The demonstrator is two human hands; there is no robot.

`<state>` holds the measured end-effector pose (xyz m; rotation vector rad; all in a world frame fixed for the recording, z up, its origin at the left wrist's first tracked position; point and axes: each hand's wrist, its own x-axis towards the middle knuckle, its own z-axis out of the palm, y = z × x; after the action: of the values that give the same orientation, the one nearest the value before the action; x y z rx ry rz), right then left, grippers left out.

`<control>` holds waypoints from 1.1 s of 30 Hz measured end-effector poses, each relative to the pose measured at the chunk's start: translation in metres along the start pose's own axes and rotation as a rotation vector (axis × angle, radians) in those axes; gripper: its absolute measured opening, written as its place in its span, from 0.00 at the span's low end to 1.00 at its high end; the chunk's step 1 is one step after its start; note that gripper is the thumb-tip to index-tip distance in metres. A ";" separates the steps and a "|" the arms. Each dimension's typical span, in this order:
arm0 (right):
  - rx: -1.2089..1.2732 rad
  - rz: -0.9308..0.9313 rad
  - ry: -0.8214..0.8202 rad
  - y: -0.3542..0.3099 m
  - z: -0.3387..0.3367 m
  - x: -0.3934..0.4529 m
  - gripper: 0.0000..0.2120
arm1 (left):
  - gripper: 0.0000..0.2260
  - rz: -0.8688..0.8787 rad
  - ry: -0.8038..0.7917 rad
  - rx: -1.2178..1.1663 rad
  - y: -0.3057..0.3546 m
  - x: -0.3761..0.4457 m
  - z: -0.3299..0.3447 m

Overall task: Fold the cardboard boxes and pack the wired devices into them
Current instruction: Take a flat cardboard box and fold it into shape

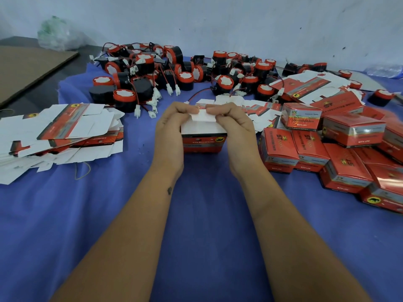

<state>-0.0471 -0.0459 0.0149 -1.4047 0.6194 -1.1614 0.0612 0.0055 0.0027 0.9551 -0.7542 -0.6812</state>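
Two hands on one carton — my left hand and my right hand close around the half-built box that stands on the blue cloth in front of me, printed red side facing me and upside down. My fingers on both sides are curled over the top and pinch the white flap between them, thumbs tucked near its edge. I judge the step in hand to be the folding of this box's end: the flap bends over the opening and is not yet seated. Whether a device already sits inside I cannot tell, since my hands and the flap cover the opening.

The next move calls for pressing the flap down flat and sliding its tongue into the slot without creasing the thin card — even pressure from both thumbs, with the box held square so the walls do not bow.

Plenty is left. The wired devices, red-capped and black-bodied with red and black leads and white plugs, lie tangled in a heap beyond the box, near the wall. The flat blanks are stacked to my left, with more scattered beyond my hands. The finished boxes pile up just to my right, some leaning on one another.
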 end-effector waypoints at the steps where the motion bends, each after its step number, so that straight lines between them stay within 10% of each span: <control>1: 0.022 0.026 0.009 -0.001 0.000 0.000 0.14 | 0.16 -0.013 -0.011 -0.014 0.000 0.000 0.000; 14: -0.205 -0.068 0.039 0.001 -0.006 0.002 0.13 | 0.18 0.006 0.004 0.161 -0.001 0.000 0.003; 25: -0.061 0.203 0.119 -0.003 -0.003 0.005 0.16 | 0.13 0.271 -0.019 0.262 0.001 -0.003 0.002; 29: 0.044 0.176 0.126 -0.003 -0.005 0.003 0.04 | 0.18 0.080 -0.082 0.281 -0.003 0.000 0.003; 33: 0.029 0.063 0.130 0.001 -0.006 0.002 0.16 | 0.22 -0.149 -0.055 0.303 -0.009 0.003 0.002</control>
<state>-0.0520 -0.0503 0.0140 -1.2837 0.7307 -1.2141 0.0592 -0.0014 -0.0036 1.2824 -0.8565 -0.7377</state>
